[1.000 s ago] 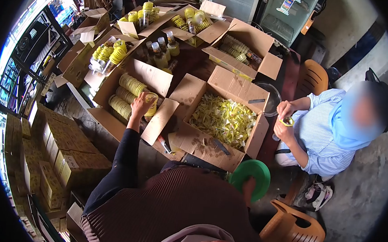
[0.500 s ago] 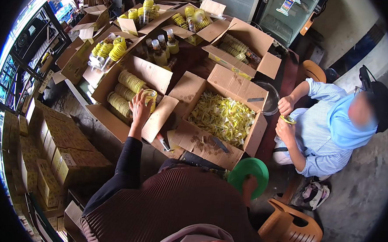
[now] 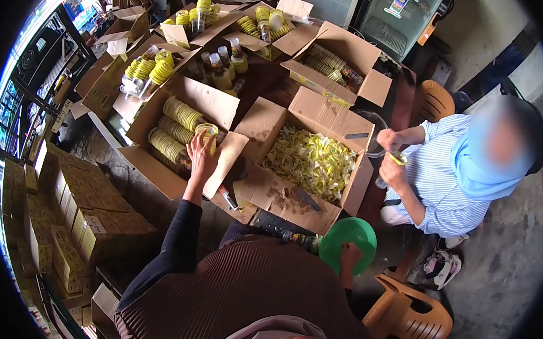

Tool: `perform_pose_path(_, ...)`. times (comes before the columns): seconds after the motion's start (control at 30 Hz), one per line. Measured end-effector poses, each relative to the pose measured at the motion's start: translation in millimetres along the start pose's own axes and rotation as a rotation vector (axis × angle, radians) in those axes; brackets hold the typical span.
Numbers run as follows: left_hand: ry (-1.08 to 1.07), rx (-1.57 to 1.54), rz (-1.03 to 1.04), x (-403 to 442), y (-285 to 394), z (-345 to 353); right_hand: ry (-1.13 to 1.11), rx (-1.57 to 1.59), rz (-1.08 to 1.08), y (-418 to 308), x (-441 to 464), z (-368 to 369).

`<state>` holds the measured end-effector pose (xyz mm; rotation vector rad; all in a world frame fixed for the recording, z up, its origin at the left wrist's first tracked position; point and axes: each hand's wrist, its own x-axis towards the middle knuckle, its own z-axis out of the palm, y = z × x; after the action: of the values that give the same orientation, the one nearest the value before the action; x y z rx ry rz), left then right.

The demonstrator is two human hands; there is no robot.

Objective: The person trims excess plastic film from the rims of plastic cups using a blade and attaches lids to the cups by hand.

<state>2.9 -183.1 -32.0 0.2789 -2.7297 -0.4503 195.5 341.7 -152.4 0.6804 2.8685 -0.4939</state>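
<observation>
My left hand (image 3: 202, 161) reaches over the open cardboard box (image 3: 155, 166) at left, fingers curled round a short stack of yellow rings (image 3: 207, 131). Beside it in that box lie long rows of similar yellow rings (image 3: 167, 144). My right hand (image 3: 350, 256) is inside the green plastic basin (image 3: 366, 236) near my lap. Its fingers look closed, and what they hold, if anything, does not show. Between the hands stands a cardboard box (image 3: 293, 217) full of small yellow-and-white strips (image 3: 312, 156).
A knife (image 3: 227, 196) lies by the left box's flap, and a dark blade (image 3: 310, 200) on the middle box. A co-worker (image 3: 456, 161) at right holds a small yellow-topped container (image 3: 398, 158). Bottles (image 3: 218, 68) and more boxes stand behind; an orange chair (image 3: 408, 312) is nearby.
My left hand has closed lower round the yellow ring stack. My right hand has shifted slightly in the basin. The co-worker's hands have moved a little to the left.
</observation>
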Motion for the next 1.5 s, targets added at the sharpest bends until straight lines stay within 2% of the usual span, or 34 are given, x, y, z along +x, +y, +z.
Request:
perform_pose_path(0.07, 0.014, 0.021, 0.003, -7, 8, 2, -0.013, 0.009, -0.030, 8, -1, 3)
perform_pose_path(0.13, 0.043, 0.006, 0.018, -14, 12, 5, 0.181, 0.026, -0.178, -1, -5, -8)
perform_pose_path(0.27, 0.024, -0.086, -0.018, -27, 20, 2, 0.180, 0.025, -0.214, -1, 6, -12)
perform_pose_path(0.47, 0.040, -0.119, -0.058, -40, 14, 0, 0.133, -0.153, -0.315, -10, 21, -20)
perform_pose_path(0.53, 0.032, -0.092, -0.048, -43, 12, 0, 0.137, 0.037, -0.189, -31, 16, -30)
perform_pose_path(0.67, 0.032, -0.096, -0.043, -40, 10, -8, 0.245, -0.027, -0.377, -19, 21, -15)
perform_pose_path(0.73, 0.039, -0.092, -0.065, -34, 11, -15, 0.021, 0.036, -0.198, -16, 23, -9)
perform_pose_path(0.93, 0.232, -0.121, -0.089, 10, -10, -47, -0.100, -0.028, -0.097, -26, 23, -23)
perform_pose_path(1.0, 0.346, -0.068, -0.036, 29, -25, -51, -0.023, -0.022, -0.134, -19, 20, -17)
perform_pose_path(1.13, 0.350, -0.128, -0.026, 54, -24, -55, 0.120, -0.033, -0.131, -28, 8, -18)
perform_pose_path(1.27, 0.019, -0.097, 0.058, 67, -6, -44, 0.030, 0.026, -0.062, -21, 6, -2)
perform_pose_path(1.33, -0.048, -0.006, 0.119, 81, 6, -42, 0.119, 0.065, -0.012, -25, 0, -2)
perform_pose_path(1.5, -0.070, -0.092, 0.207, 126, 22, -31, 0.135, 0.012, 0.007, -29, 3, -1)
